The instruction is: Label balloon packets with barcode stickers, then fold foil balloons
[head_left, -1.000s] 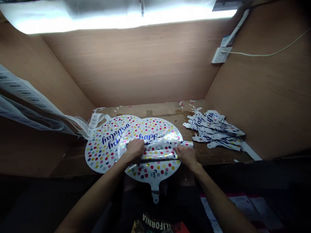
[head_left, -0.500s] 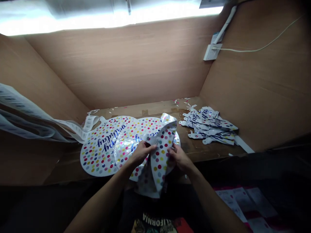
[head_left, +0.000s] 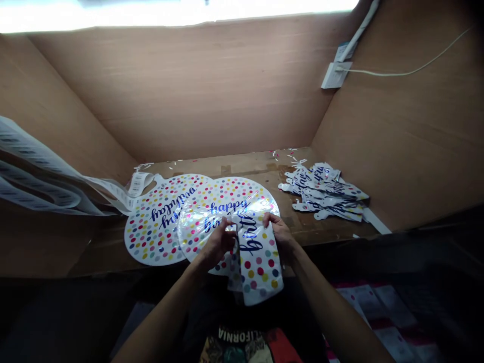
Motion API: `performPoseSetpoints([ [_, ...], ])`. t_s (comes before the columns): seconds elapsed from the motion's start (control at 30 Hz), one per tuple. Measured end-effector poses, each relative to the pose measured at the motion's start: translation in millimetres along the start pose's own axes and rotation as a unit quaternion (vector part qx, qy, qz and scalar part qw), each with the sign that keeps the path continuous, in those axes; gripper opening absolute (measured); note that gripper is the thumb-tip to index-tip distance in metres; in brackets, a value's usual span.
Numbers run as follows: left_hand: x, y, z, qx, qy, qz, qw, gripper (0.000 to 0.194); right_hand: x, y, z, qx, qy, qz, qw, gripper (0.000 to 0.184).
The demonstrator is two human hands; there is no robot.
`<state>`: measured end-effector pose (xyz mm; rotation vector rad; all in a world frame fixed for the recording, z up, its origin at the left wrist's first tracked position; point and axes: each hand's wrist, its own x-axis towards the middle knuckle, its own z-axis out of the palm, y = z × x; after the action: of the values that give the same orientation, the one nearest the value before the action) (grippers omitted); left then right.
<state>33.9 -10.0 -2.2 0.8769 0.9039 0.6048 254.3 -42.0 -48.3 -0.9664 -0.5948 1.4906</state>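
Down came the folded foil balloon [head_left: 260, 264] since the earlier view, its "birth" lettering now showing, the top lying over a flat dotted balloon [head_left: 230, 194] on the wooden bench [head_left: 242, 164]. Left hand [head_left: 219, 242] pinched the foil closed; right hand [head_left: 279, 227] gripped the upper edge. Folding looked the step in hand; the loose lower end called for a firm crease.

Wooden bench [head_left: 242, 165]: dotted foil balloon [head_left: 153, 237], stacked foil strips [head_left: 325, 194] (scraps [head_left: 291, 157] scattered behind)

Plywood booth walls [head_left: 181, 91], white wall socket [head_left: 336, 75], bright overhead light [head_left: 151, 12]
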Motion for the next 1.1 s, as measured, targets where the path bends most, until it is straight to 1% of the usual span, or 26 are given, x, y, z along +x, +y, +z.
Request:
performPoseSetpoints([
  [0.03, -4.6, -0.6, -0.5, 0.046, -0.019, -0.021, 0.999, 0.043, 1.1, -1.2, -0.6, -0.012, 0.003, -0.004, 1.0, 0.031],
  [0.1, -12.7, -3.9, -1.4, 0.127, -0.042, -0.037, 0.99, 0.038, 0.8, -4.4, -1.8, -0.032, 0.003, 0.001, 0.999, 0.025],
  [0.13, -15.5, -6.3, -1.7, 0.144, -0.04, -0.037, 0.988, 0.034, -0.9, -5.4, -2.2, -0.032, -0.003, 0.011, 0.999, 0.03],
  [0.17, -17.2, -9.0, -1.7, 0.145, -0.028, -0.033, 0.989, 0.032, -3.6, -5.3, -2.2, -0.03, -0.011, 0.023, 0.999, 0.04],
  [0.23, -17.4, -14.7, -1.0, 0.12, 0.012, -0.029, 0.992, 0.028, -12.1, -1.0, -0.4, -0.046, -0.032, 0.067, 0.996, 0.055],
  [0.3, -15.2, -20.3, 0.3, 0.085, 0.041, -0.033, 0.995, 0.027, -23.3, 7.5, 3.8, -0.097, -0.033, 0.1, 0.99, 0.06],
  [0.33, -14.2, -23.1, 0.8, 0.071, 0.039, -0.037, 0.996, 0.027, -29.2, 11.9, 6.2, -0.123, -0.019, 0.097, 0.987, 0.059],
  [0.4, -13.9, -28.0, 1.1, 0.056, 0.001, -0.04, 0.998, 0.03, -39.9, 17.9, 9.8, -0.14, 0.0, 0.073, 0.987, 0.055],
  [0.43, -14.8, -29.9, 0.4, 0.056, -0.024, -0.038, 0.997, 0.032, -44.2, 18.7, 10.2, -0.129, -0.01, 0.066, 0.989, 0.054],
  [0.47, -16.3, -31.3, -0.8, 0.057, -0.046, -0.033, 0.997, 0.034, -47.6, 18.2, 9.5, -0.11, -0.032, 0.068, 0.991, 0.055],
  [0.53, -19.9, -31.9, -5.4, 0.051, -0.071, -0.017, 0.996, 0.035, -51.5, 14.5, 5.0, -0.06, -0.083, 0.078, 0.992, 0.058],
  [0.57, -21.3, -30.8, -8.4, 0.045, -0.075, -0.006, 0.996, 0.034, -52.1, 12.2, 1.9, -0.039, -0.095, 0.074, 0.992, 0.054],
  [0.63, -22.2, -25.3, -14.5, 0.033, -0.086, 0.006, 0.996, 0.029, -50.9, 7.9, -4.2, -0.028, -0.083, 0.05, 0.995, 0.035],
  [0.67, -21.6, -21.0, -16.8, 0.028, -0.093, 0.007, 0.995, 0.027, -49.3, 5.9, -6.5, -0.036, -0.074, 0.037, 0.996, 0.027],
  [0.7, -20.3, -16.0, -18.2, 0.032, -0.097, 0.007, 0.995, 0.026, -47.2, 3.7, -8.0, -0.055, -0.072, 0.027, 0.996, 0.022],
  [0.77, -16.6, -5.1, -17.0, 0.094, -0.118, 0.009, 0.988, 0.028, -42.2, -1.3, -8.1, -0.114, -0.088, 0.012, 0.989, 0.02],
  [0.8, -14.4, 0.0, -14.4, 0.155, -0.132, 0.017, 0.979, 0.03, -39.7, -4.1, -6.6, -0.151, -0.107, 0.007, 0.983, 0.018],
  [0.83, -12.1, 4.2, -10.6, 0.229, -0.144, 0.032, 0.962, 0.033, -37.7, -6.6, -4.2, -0.185, -0.125, 0.01, 0.975, 0.016],
  [0.87, -9.7, 7.6, -6.1, 0.303, -0.149, 0.055, 0.94, 0.037, -36.2, -8.5, -0.8, -0.21, -0.137, 0.019, 0.968, 0.013],
  [0.9, -7.3, 10.0, -1.2, 0.365, -0.145, 0.087, 0.915, 0.042, -35.3, -9.4, 3.3, -0.223, -0.141, 0.029, 0.964, 0.012],
  [0.97, -3.0, 12.5, 7.5, 0.446, -0.109, 0.162, 0.873, 0.046, -34.5, -8.5, 12.7, -0.229, -0.139, 0.033, 0.963, 0.019],
  [1.03, 0.1, 13.4, 11.7, 0.492, -0.068, 0.22, 0.839, 0.044, -30.7, -8.7, 19.2, -0.253, -0.138, -0.008, 0.958, 0.024],
  [1.07, 1.1, 13.6, 11.1, 0.508, -0.056, 0.233, 0.828, 0.043, -26.5, -12.9, 18.6, -0.282, -0.137, -0.042, 0.949, 0.027],
  [1.1, 1.7, 13.6, 8.5, 0.52, -0.049, 0.233, 0.82, 0.042, -20.8, -22.2, 14.1, -0.317, -0.121, -0.078, 0.938, 0.029],
])
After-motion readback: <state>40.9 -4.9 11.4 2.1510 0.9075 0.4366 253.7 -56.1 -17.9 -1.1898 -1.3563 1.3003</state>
